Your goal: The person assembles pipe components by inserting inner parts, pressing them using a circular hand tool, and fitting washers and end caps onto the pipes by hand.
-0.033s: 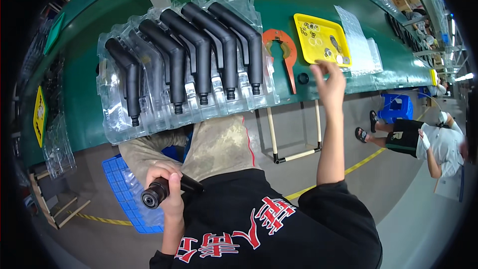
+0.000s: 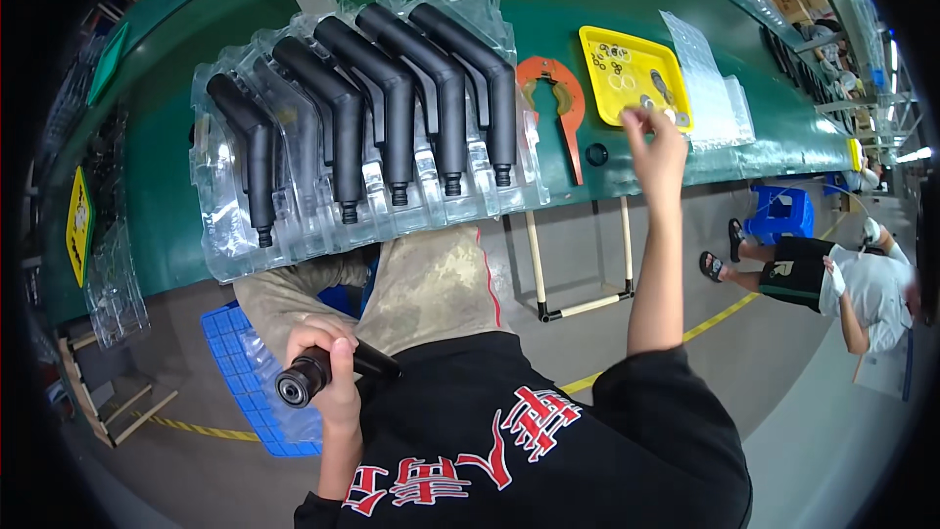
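Note:
My left hand is wrapped round a black tubular part in front of my body, its round socketed end tilted up and to the left. My right hand is at the near edge of a shallow yellow tray. Its thumb and fingers are drawn together; what they hold, if anything, is hidden. Rings and washers lie in the tray. Close to that hand, a black ring rests on the green table. Several bent black handle-shaped tubes lie side by side in a clear plastic tray.
An orange hook-shaped wrench lies between the two trays. Clear plastic sheeting is right of the yellow tray. Under the green table stand a blue crate and a pipe frame. At right, a person is near a blue stool.
My right hand has shifted slightly right and upward along the yellow tray's near edge, and its thumb and fingers have come closer together. My left hand stays on the black tubular part.

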{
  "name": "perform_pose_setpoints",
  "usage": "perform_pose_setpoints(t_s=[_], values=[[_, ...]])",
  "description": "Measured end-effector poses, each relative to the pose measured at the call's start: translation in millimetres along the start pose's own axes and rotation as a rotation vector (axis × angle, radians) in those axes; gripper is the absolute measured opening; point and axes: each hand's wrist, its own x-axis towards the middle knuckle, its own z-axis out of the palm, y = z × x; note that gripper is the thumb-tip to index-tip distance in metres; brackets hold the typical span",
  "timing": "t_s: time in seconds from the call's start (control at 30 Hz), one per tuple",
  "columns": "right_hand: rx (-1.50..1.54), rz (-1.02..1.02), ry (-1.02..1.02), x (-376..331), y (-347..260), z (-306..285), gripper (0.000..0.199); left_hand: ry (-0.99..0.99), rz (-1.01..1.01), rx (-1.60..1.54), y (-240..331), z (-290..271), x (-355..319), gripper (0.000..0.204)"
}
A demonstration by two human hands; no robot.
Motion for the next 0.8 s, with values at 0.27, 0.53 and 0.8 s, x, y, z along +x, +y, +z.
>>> perform_pose_setpoints(t_s=[0.27,0.53,0.8], values=[[-0.118,0.268,-0.225,128.2,83.3,57.7,0.026,-0.017,-0.162,0.005,-9.0,10.0,-11.1,0.018],[-0.300,0.208,-0.536,173.5,128.4,64.6,0.036,0.053,-0.175,0.078,-21.5,15.9,-3.7,0.016],[0.088,-0.025,-0.027,113.6,15.0,-9.4,0.025,-0.039,-0.056,0.168,-21.9,27.8,-0.1,0.020]])
